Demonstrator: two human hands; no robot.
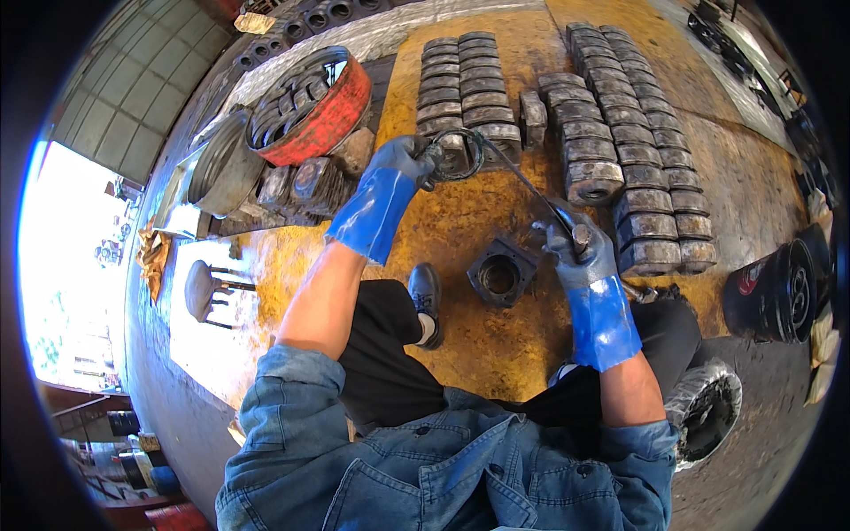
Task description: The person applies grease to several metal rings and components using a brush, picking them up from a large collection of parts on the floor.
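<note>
Blue rubber gloves with dark, grimy palms cover both hands, which are raised well apart in front of the person. The left hand (405, 165) is clamped on the near side of a dark ring (481, 156), its fingers curled round the rim, so the ring stands out to the hand's right. The right hand (575, 252) grips a thin metal rod (528, 180) near its thick, tan end; the rod slants up leftward and its far tip meets the ring, though whether it hooks inside is too small to tell. Below, between the hands, a dark square block (524, 257) with a round bore sits on the yellow, stained floor (443, 221). Farther out, worn metal pieces (639, 155) stand in close rows, a red-banded drum (329, 124) lies to the left, and a black bucket (768, 294) tilts at right.
</note>
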